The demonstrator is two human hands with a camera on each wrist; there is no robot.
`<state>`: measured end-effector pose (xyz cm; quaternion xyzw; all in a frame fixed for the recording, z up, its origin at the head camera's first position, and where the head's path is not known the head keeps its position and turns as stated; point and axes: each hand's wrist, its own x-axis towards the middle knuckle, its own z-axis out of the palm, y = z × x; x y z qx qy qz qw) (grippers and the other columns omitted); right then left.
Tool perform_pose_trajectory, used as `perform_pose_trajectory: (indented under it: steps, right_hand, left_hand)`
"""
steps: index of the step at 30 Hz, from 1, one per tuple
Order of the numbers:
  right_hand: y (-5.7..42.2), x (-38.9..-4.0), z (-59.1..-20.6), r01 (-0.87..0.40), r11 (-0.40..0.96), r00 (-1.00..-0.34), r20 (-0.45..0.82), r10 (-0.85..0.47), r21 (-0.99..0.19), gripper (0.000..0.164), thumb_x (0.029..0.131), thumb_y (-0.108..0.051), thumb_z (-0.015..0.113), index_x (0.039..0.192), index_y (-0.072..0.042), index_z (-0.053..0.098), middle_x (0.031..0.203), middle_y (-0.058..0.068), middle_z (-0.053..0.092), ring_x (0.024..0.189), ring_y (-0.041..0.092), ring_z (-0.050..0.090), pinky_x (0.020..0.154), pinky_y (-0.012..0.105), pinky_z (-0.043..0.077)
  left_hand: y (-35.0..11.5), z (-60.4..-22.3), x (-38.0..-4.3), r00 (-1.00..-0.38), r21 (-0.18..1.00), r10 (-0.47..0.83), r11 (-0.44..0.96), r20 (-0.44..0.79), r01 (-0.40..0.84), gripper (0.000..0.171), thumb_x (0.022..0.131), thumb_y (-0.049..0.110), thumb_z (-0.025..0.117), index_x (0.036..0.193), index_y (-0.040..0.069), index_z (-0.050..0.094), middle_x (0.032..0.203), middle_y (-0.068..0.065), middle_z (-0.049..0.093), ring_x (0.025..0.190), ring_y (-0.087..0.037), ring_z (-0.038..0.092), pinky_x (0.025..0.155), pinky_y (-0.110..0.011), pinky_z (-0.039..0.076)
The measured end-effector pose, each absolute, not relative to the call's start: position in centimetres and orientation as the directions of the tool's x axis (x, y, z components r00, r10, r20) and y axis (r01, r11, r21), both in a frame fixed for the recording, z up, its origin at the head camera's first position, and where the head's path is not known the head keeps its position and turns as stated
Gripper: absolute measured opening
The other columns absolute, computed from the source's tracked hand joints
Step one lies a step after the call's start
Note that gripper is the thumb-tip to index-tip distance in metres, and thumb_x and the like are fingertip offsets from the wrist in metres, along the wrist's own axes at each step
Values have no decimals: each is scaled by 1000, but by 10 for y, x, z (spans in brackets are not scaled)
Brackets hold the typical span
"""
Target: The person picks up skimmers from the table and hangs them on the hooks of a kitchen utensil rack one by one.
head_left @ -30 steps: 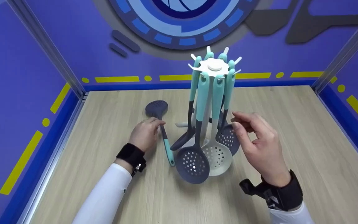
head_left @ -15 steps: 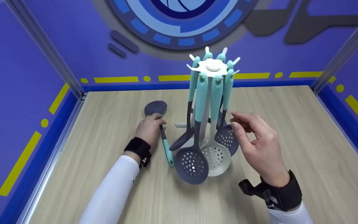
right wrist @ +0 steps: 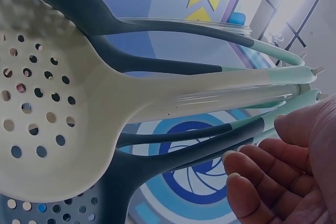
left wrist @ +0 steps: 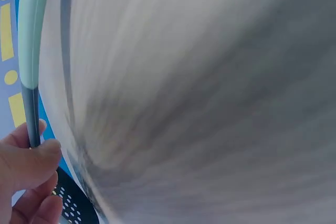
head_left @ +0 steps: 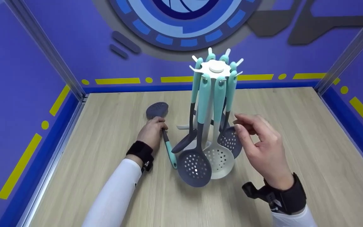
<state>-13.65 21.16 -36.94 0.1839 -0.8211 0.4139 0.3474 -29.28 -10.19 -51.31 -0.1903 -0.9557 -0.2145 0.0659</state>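
Observation:
A dark grey skimmer (head_left: 157, 110) with holes in its head and a mint handle lies on the table, left of a utensil stand. My left hand (head_left: 151, 132) pinches its dark shaft just below the head; the left wrist view shows thumb and fingertips around it, under the mint handle (left wrist: 32, 51). The white stand (head_left: 216, 68) carries several hanging utensils, including a dark slotted ladle (head_left: 186, 176) and a cream one (head_left: 224, 171). Beside the stand on the right, my right hand (head_left: 262, 145) hovers with loosely bent fingers and holds nothing.
A wooden table (head_left: 310, 142) is enclosed by blue-purple panels with yellow marks. Metal rails (head_left: 348, 47) run up the corners. Another dark perforated utensil (head_left: 231, 142) hangs next to my right fingertips, and a pale foot (head_left: 183, 127) juts left from the stand's base.
My left hand has shifted slightly right along the skimmer's shaft and its fingers have closed around it. The skimmer's head has tilted a little. My right hand has stayed in place.

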Motion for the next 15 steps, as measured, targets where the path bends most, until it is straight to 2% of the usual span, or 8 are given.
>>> perform_pose_trajectory:
  steps: [6,15]
  right_hand:
    - [210,-137,-369,-594,587,-690,724,-20,-550,31,91,4,71,121,-5,72,101,7,74,87,6,63,80,9,49]
    - [211,-138,-371,-592,592,-691,722,-24,-547,32,91,5,71,122,-6,72,101,7,74,87,7,63,79,9,49]
  left_hand:
    - [-113,-512,-292,-898,419,344,798,274,434,27,93,-8,66,109,12,78,135,-7,64,127,-29,61,108,-39,50]
    - [-125,-506,-287,-852,470,306,730,424,496,23,97,5,68,115,15,77,133,-4,68,125,-26,63,106,-42,52]
